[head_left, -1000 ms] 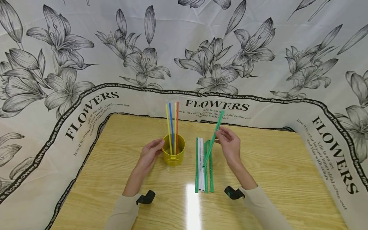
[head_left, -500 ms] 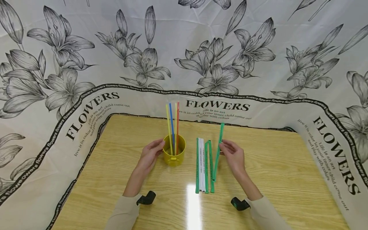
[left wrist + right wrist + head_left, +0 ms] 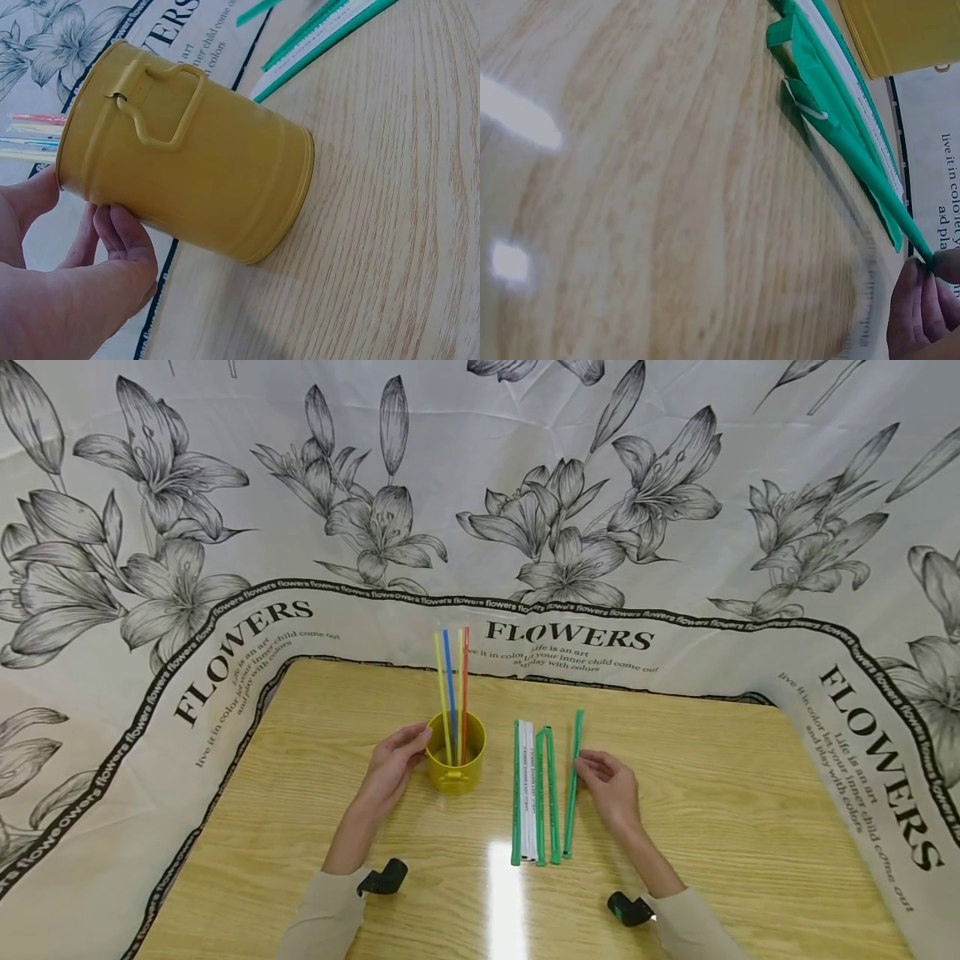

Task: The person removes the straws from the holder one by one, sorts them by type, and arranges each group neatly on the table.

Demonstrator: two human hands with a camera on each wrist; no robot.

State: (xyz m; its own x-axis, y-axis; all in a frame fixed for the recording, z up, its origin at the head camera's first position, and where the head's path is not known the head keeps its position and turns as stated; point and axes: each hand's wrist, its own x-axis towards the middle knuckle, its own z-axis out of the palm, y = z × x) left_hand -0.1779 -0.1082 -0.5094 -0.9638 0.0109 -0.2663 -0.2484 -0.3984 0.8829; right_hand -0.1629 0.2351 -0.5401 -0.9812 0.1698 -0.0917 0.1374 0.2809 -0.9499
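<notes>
My left hand (image 3: 393,758) holds the side of a yellow metal bucket (image 3: 454,780) near its rim, thumb at the edge and fingers against the outer wall. Yellow, blue and red straws (image 3: 465,693) stand upright inside it. A small wire handle (image 3: 169,144) shows in the left wrist view. With thumb and fingertips, my right hand (image 3: 613,789) pinches a green paper-wrapped straw (image 3: 578,731), which points toward and away from me. Just left of it lies a row of wrapped straws: green ones (image 3: 554,806) with white ones (image 3: 527,789) among them.
Everything stands on a light wood-grain table (image 3: 712,793). A white flower-print cloth (image 3: 480,527) rises behind the table and along both sides. Lamp glare (image 3: 507,902) lies on the near part of the tabletop.
My right hand has brought the green wrapped straw right, down and nearer to me, from over the row to beside it, straightening it. The left hand stays at the bucket.
</notes>
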